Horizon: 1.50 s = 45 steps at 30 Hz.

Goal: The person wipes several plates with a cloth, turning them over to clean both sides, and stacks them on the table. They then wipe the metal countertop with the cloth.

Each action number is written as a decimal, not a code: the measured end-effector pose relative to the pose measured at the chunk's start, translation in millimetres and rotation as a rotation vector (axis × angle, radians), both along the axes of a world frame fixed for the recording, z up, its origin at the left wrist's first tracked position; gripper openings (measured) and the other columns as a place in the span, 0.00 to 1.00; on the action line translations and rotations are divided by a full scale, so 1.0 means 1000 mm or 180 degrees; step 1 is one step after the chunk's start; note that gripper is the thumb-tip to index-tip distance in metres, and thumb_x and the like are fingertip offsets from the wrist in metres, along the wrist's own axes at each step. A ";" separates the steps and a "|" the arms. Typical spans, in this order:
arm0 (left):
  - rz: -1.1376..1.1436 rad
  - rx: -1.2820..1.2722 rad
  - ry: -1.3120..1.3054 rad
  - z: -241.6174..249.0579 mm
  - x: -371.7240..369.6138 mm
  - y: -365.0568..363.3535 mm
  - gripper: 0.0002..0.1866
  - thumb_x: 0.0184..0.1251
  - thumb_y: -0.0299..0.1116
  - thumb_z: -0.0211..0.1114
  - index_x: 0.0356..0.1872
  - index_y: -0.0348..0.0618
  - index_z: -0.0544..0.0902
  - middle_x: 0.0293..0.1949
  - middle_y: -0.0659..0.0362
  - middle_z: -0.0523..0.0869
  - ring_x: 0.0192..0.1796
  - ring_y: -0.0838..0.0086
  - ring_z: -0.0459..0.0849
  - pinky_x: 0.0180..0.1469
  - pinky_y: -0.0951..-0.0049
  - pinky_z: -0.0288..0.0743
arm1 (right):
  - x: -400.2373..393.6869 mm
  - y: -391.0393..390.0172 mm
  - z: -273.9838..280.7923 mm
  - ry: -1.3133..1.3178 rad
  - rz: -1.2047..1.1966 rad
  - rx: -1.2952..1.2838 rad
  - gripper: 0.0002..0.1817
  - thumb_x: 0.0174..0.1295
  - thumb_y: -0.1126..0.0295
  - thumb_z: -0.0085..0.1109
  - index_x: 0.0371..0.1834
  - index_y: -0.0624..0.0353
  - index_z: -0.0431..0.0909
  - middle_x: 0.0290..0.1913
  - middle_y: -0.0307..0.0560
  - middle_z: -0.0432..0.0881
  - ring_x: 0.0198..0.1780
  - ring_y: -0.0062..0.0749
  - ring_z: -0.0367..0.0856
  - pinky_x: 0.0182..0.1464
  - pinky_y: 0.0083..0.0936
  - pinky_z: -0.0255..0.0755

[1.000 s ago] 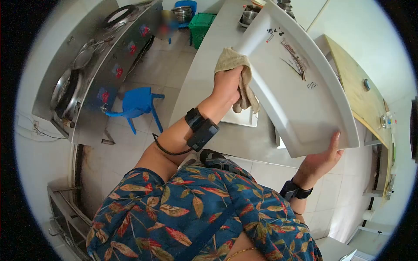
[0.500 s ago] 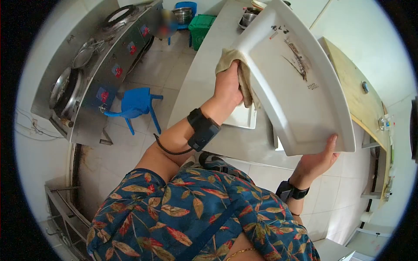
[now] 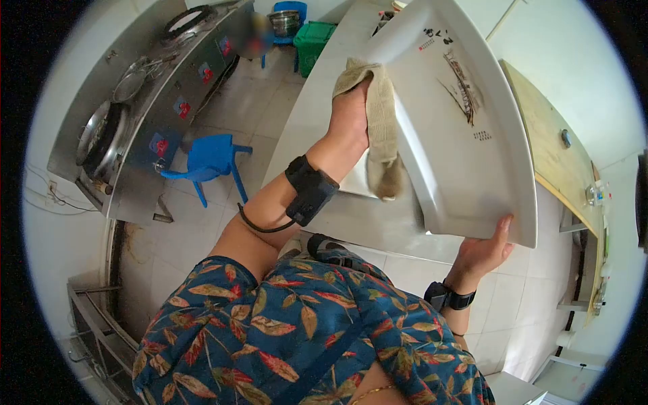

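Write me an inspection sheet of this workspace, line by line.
Surface: steel table, a white tray lying on it, partly hidden.
Job's things: fan-shaped dish held up, dark print inside; beige cloth at its inner edge.
Clutter: items at the table's far end, mostly hidden.
Hands: left hand holds the cloth; right hand grips the dish's near end.
Cables: black cable along left forearm; wall cord.
Surroundings: blue chair, green bin.

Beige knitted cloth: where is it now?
In the head view's upper middle, the cloth is in the left hand, beside the white fan-shaped plate.
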<state>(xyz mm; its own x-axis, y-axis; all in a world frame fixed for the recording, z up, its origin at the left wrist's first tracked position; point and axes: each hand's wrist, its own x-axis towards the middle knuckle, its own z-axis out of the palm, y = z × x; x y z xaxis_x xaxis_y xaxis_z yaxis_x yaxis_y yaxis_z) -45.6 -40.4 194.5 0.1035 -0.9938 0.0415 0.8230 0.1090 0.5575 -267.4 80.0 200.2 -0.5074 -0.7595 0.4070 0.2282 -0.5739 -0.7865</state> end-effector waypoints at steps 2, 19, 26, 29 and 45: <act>0.0234 0.0203 -0.0179 0.009 -0.005 0.012 0.08 0.63 0.35 0.55 0.39 0.43 0.75 0.35 0.62 0.78 0.37 0.76 0.77 0.37 0.74 0.74 | 0.006 0.002 0.011 -0.0081 0.0189 0.0066 0.18 0.64 0.66 0.46 0.54 0.65 0.68 0.51 0.49 0.73 0.51 0.35 0.73 0.51 0.33 0.70; -0.0018 -0.0339 -0.1754 -0.038 -0.049 0.040 0.17 0.56 0.25 0.61 0.48 0.39 0.72 0.43 0.61 0.77 0.46 0.75 0.75 0.47 0.75 0.72 | -0.002 -0.045 0.015 -0.0411 0.1558 0.0237 0.25 0.65 0.61 0.45 0.60 0.66 0.61 0.56 0.50 0.70 0.57 0.37 0.69 0.58 0.37 0.62; 0.1119 -0.1976 -0.5045 -0.025 -0.011 0.009 0.20 0.58 0.28 0.61 0.51 0.38 0.70 0.47 0.57 0.76 0.51 0.70 0.74 0.53 0.73 0.69 | -0.029 -0.067 0.002 0.0008 0.1585 0.1343 0.25 0.63 0.61 0.49 0.58 0.67 0.63 0.53 0.50 0.71 0.53 0.33 0.72 0.54 0.31 0.67; 0.0990 -0.1311 -0.3983 -0.032 -0.027 0.014 0.21 0.58 0.25 0.61 0.54 0.39 0.69 0.47 0.60 0.76 0.50 0.74 0.74 0.51 0.74 0.71 | -0.005 -0.063 0.006 -0.0004 0.0734 0.1274 0.23 0.63 0.61 0.49 0.55 0.67 0.65 0.51 0.49 0.73 0.51 0.30 0.72 0.51 0.27 0.68; -0.0273 -0.0308 0.0236 -0.011 -0.070 0.032 0.10 0.65 0.27 0.53 0.47 0.45 0.70 0.44 0.60 0.75 0.47 0.72 0.75 0.49 0.67 0.73 | 0.034 -0.050 0.002 -0.0764 0.0238 0.0312 0.13 0.66 0.63 0.45 0.48 0.58 0.67 0.43 0.37 0.72 0.46 0.22 0.69 0.49 0.23 0.65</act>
<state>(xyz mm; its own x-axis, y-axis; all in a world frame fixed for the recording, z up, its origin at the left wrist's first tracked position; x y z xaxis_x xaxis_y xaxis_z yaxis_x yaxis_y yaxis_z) -115.9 -8.1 183.1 0.0249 -0.9908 0.1328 0.8701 0.0869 0.4851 -233.8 30.4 201.9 -0.5217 -0.8283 0.2045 0.4537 -0.4723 -0.7557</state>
